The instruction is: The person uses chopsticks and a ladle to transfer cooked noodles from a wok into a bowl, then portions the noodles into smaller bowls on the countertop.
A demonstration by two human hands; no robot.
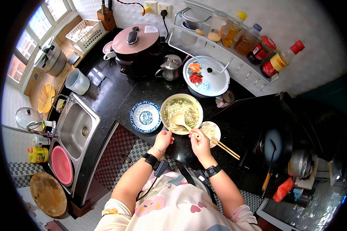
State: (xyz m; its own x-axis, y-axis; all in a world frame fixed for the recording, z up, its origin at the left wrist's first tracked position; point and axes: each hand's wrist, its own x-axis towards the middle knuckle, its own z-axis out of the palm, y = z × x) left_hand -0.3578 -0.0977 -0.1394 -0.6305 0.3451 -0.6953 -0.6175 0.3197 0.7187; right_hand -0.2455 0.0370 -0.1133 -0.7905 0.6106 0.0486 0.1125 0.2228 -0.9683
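My right hand (199, 138) grips the handle of a cream-coloured ladle (178, 118), whose bowl lies on the noodles in a large round bowl (201, 111). Noodles, broth and green leaves fill that bowl. Near its lower left rim is my left hand (163, 140), fingers curled; whether they touch the bowl I cannot tell. To the left stands a blue-and-white patterned plate (146, 117) with nothing on it. A smaller dish (217, 129) of noodles sits at the right, partly hidden by my right hand, with wooden chopsticks (226, 148) resting across its edge.
Behind the bowls stand a floral enamel basin with a lid (217, 79), a metal pot (171, 69) and a pink-lidded electric cooker (138, 39). A steel sink (76, 127) is at the left, a wok (276, 147) at the right. Above hangs a wire rack (245, 62) with bottles.
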